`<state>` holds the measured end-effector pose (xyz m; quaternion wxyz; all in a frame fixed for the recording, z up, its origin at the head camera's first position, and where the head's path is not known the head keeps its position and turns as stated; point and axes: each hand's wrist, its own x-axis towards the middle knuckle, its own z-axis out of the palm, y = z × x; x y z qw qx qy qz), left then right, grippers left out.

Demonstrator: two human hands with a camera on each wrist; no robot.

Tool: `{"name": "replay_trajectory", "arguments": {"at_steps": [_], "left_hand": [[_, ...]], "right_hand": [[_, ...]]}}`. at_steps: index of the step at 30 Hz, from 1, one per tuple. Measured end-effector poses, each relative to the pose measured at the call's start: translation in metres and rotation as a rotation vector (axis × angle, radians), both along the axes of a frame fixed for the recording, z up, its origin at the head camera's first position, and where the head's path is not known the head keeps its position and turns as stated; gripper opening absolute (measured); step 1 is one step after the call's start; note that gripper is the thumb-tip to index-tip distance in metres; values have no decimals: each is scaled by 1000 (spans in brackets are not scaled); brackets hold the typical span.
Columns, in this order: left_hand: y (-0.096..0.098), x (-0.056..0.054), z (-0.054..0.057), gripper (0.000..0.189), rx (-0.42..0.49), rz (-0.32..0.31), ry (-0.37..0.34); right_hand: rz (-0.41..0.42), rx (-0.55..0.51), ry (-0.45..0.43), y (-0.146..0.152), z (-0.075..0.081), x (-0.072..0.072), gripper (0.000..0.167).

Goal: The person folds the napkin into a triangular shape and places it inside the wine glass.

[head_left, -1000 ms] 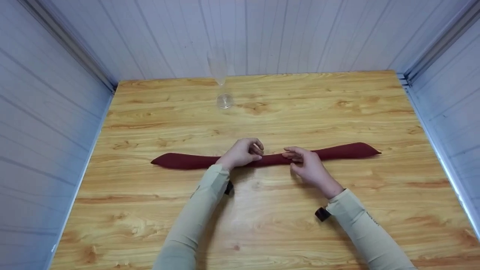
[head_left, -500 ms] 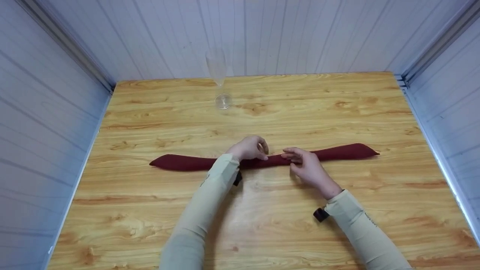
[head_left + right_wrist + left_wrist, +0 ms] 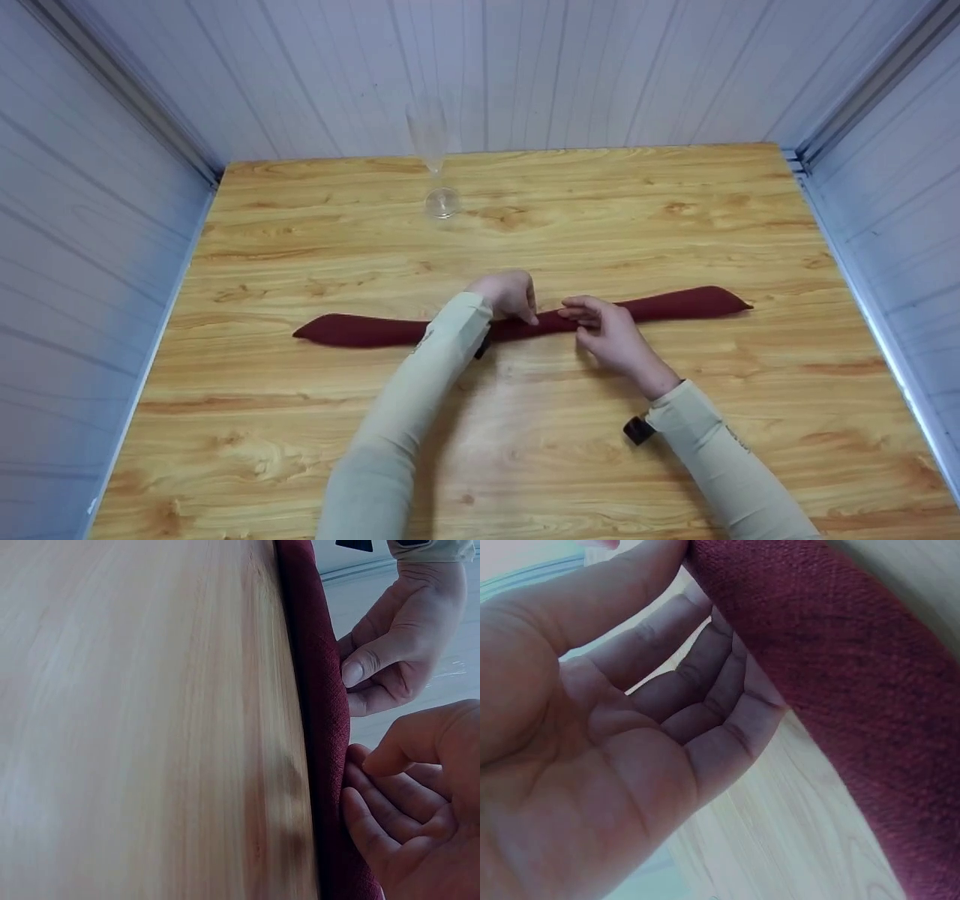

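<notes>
A maroon cloth (image 3: 682, 304), rolled into a long strip with pointed ends, lies across the wooden table. My left hand (image 3: 510, 295) is over its middle, fingers curled, with thumb and finger pinching at the cloth. In the left wrist view the cloth's edge hides those fingertips. A short way to the right, my right hand (image 3: 613, 334) rests at the strip with loosely bent fingers. Its fingers (image 3: 367, 829) touch the cloth's side in the right wrist view, while the thumb stands apart from it.
A clear champagne flute (image 3: 429, 139) stands upright at the back of the table (image 3: 300, 442), left of centre. White panelled walls (image 3: 570, 75) enclose the back and both sides.
My left hand has moved right along the cloth, its thumb and finger coming together. My right hand stays at nearly the same place on the strip.
</notes>
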<state>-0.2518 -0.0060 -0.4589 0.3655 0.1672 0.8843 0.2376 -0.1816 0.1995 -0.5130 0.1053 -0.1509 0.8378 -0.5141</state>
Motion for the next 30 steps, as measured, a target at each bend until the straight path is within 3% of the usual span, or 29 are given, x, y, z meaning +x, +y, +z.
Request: {"name": "replay_trajectory", "arguments": {"at_steps": [5, 8, 19, 30], "left_hand": [[6, 1, 4, 21, -92, -95, 76], [9, 2, 5, 21, -124, -119, 97], [13, 11, 4, 21, -135, -38, 127], [16, 14, 5, 24, -134, -50, 106]], "right_hand": [[3, 2, 0, 1, 1, -1, 45], [6, 5, 4, 1, 0, -1, 45], [-9, 0, 23, 0, 0, 1, 42], [-15, -38, 9, 1, -2, 3, 42]]}}
